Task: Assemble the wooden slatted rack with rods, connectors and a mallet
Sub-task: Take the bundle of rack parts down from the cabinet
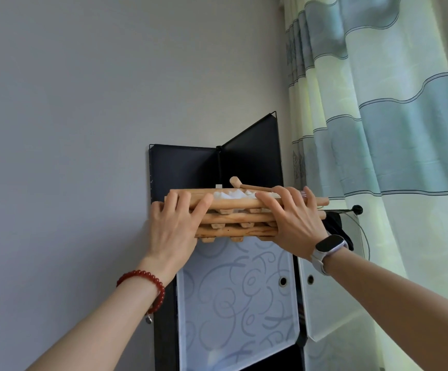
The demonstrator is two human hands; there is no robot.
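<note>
A bundle of wooden rods point(233, 203) is gripped at either end by the left hand point(173, 226) and right hand point(293, 223), fingers curled round it; a mallet point(247, 185) rests on top of the bundle.

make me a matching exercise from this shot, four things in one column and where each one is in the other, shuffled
Things:
1. wooden mallet
2. red bead bracelet
3. smartwatch
4. stack of wooden slatted panels

Places:
A. on the right wrist
B. held at both ends by the left hand and right hand
C. lying on top of the stack
D. on the left wrist

Pairs: 1-C, 2-D, 3-A, 4-B
</note>
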